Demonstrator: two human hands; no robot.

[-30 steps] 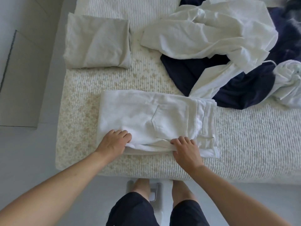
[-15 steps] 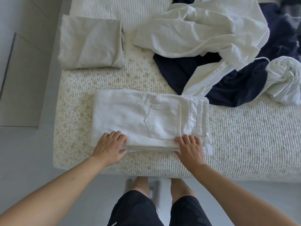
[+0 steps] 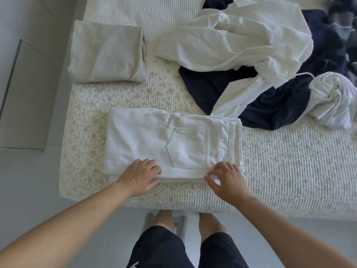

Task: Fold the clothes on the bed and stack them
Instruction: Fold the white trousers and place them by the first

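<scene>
Left hand [image 3: 140, 176] & right hand [image 3: 226, 178] on folded white trousers' [image 3: 170, 144] near edge

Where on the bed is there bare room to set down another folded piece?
Bare bed lies right of the folded white trousers, below the navy garment. A narrower strip runs between the trousers and the folded beige piece. The far right is crowded: crumpled white shirt, navy garment and a twisted white piece overlap.

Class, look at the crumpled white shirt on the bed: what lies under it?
A dark navy garment shows beneath the white shirt, spreading past its lower and right edges. How far it runs under the shirt, and whether anything else lies there, is covered.
</scene>
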